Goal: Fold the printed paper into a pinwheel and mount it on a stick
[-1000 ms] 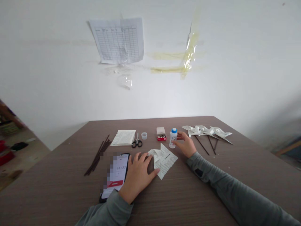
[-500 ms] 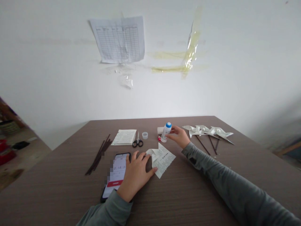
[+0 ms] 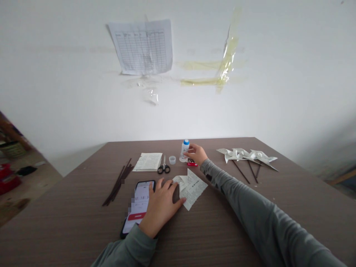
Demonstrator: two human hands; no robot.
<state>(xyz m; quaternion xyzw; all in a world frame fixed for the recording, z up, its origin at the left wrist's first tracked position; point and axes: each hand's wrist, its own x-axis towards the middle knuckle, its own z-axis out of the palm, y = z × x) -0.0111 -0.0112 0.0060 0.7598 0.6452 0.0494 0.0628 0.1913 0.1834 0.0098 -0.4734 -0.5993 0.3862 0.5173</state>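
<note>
My right hand [image 3: 196, 154] grips a small white glue bottle [image 3: 184, 151] with a blue cap, upright near the far side of the table. Just below that hand lies a small red box [image 3: 192, 162], partly covered by the fingers. My left hand [image 3: 162, 204] rests with fingers spread, its thumb and fingertips at the left edge of a printed paper piece [image 3: 194, 189] with folded-in corners. Beneath and beside the left wrist is a phone [image 3: 138, 202] showing a running timer.
Scissors [image 3: 164, 169], a small clear cup [image 3: 172, 160] and a stack of printed paper [image 3: 148, 162] stand beyond my left hand. Dark thin sticks [image 3: 118, 183] lie at the left. Paper pinwheels [image 3: 244, 154] on sticks lie at the right. A wall [image 3: 178, 118] rises behind the table.
My right hand has carried the glue bottle left and slightly away from me, bringing more of the red box into view. The left hand and the folded paper have stayed in place.
</note>
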